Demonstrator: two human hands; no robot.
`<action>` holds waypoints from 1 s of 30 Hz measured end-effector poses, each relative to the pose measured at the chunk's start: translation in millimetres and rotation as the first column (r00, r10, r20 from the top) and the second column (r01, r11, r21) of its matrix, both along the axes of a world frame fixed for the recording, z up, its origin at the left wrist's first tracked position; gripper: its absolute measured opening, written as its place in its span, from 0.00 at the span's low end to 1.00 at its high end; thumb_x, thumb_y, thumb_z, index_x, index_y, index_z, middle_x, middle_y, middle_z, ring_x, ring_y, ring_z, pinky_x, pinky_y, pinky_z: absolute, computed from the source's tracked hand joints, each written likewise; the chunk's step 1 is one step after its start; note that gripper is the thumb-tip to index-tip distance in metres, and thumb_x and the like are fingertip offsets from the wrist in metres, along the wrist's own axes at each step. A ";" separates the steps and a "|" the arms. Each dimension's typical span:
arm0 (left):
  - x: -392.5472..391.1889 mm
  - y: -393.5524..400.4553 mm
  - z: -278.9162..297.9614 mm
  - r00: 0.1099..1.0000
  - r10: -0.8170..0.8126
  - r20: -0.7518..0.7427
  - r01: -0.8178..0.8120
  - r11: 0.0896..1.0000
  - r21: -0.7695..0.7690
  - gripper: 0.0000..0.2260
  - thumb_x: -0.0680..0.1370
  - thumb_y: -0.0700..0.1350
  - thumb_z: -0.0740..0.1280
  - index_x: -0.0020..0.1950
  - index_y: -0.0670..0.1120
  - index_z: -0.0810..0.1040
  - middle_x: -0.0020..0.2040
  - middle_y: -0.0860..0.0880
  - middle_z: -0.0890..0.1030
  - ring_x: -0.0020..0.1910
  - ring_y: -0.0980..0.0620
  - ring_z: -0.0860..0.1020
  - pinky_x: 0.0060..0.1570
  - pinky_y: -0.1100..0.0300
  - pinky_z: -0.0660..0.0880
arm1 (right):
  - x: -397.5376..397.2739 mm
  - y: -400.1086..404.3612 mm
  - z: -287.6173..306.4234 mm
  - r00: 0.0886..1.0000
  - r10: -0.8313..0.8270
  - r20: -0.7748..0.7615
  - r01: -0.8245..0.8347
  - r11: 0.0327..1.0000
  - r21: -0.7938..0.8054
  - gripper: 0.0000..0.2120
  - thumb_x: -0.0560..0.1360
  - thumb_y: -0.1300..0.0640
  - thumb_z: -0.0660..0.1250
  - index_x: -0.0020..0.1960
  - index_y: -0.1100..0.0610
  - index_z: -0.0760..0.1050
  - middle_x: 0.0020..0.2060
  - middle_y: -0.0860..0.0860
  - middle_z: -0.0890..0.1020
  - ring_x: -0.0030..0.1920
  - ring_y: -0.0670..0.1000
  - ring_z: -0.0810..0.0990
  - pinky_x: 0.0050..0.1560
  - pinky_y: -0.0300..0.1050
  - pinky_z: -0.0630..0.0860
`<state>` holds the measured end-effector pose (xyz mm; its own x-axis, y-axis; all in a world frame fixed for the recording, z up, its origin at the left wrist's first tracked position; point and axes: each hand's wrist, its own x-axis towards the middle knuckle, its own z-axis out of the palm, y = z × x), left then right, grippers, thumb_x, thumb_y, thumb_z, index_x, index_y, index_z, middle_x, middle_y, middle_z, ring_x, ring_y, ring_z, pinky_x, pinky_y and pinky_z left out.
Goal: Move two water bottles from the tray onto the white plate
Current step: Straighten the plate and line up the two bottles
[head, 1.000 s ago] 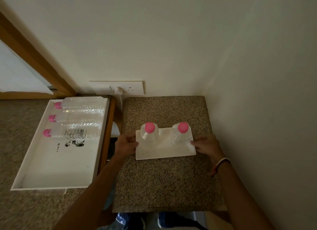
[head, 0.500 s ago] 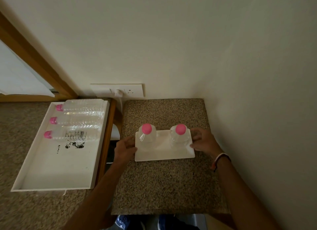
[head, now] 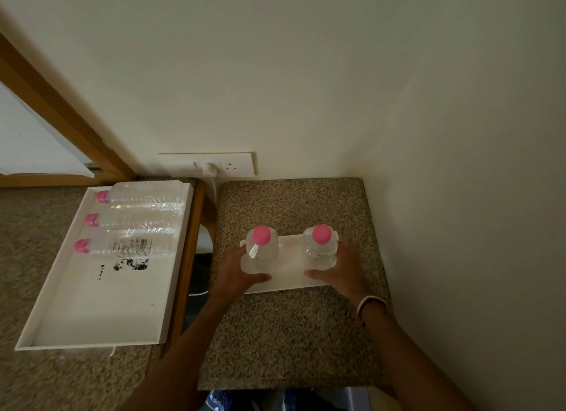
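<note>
Two clear water bottles with pink caps stand upright on the white plate point(head: 290, 257), which lies on a speckled stone table. My left hand point(head: 235, 272) wraps around the base of the left bottle point(head: 262, 248). Around the right bottle point(head: 320, 246) my right hand point(head: 343, 272) is wrapped. On the left, the white tray point(head: 92, 312) holds three more bottles point(head: 134, 220) lying on their sides at its far end.
The stone table point(head: 291, 343) sits in a corner, with walls behind and to the right. A wall socket plate point(head: 214, 164) with a plug is behind it. The tray rests on a carpet-like surface beside a wooden rail point(head: 186, 263). Shoes show below the table's front edge.
Both hands moved from the plate's outer edges inward and closed around the bases of the two standing bottles. The view shifted slightly.
</note>
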<state>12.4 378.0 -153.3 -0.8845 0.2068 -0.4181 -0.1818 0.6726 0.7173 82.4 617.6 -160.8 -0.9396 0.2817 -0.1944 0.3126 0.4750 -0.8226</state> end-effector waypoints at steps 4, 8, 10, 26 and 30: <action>2.1 -2.2 -3.3 0.999 0.041 0.000 -0.041 0.998 0.040 0.38 0.64 0.43 0.84 0.70 0.41 0.72 0.69 0.40 0.77 0.68 0.41 0.75 0.67 0.38 0.75 | 2.4 4.4 0.1 1.000 -0.018 0.019 0.017 0.999 0.032 0.35 0.54 0.52 0.84 0.57 0.47 0.75 0.49 0.40 0.78 0.47 0.38 0.76 0.48 0.30 0.71; 2.1 -5.1 -6.8 0.999 0.042 -0.009 -0.041 0.997 0.059 0.38 0.63 0.42 0.84 0.70 0.41 0.72 0.68 0.40 0.77 0.67 0.41 0.76 0.66 0.39 0.75 | 5.0 8.4 2.2 1.000 -0.011 0.022 0.010 1.000 0.018 0.31 0.55 0.54 0.84 0.54 0.44 0.75 0.46 0.38 0.79 0.45 0.33 0.76 0.40 0.21 0.69; 1.8 -5.6 -8.7 0.999 0.037 -0.025 -0.036 0.998 0.051 0.38 0.63 0.42 0.84 0.70 0.41 0.72 0.68 0.40 0.77 0.67 0.41 0.76 0.66 0.39 0.76 | 5.7 9.9 1.8 1.000 -0.014 0.015 0.014 1.000 0.011 0.31 0.55 0.54 0.84 0.53 0.43 0.75 0.45 0.38 0.79 0.45 0.33 0.76 0.40 0.20 0.70; 5.1 -16.3 -10.3 0.998 -0.038 -0.042 0.044 0.987 0.154 0.40 0.64 0.43 0.84 0.72 0.49 0.71 0.65 0.49 0.77 0.62 0.51 0.76 0.52 0.64 0.75 | 10.6 9.7 18.0 0.999 0.014 0.037 -0.009 0.991 -0.135 0.51 0.51 0.47 0.86 0.70 0.48 0.68 0.61 0.47 0.79 0.62 0.49 0.78 0.60 0.55 0.78; 5.1 -16.8 -10.7 0.999 -0.030 -0.045 0.037 0.986 0.161 0.39 0.63 0.42 0.84 0.72 0.49 0.71 0.60 0.53 0.78 0.57 0.57 0.77 0.47 0.69 0.73 | 11.3 8.5 20.8 0.999 -0.002 0.051 0.009 0.990 -0.143 0.50 0.51 0.50 0.86 0.70 0.50 0.69 0.61 0.48 0.80 0.61 0.50 0.78 0.61 0.56 0.77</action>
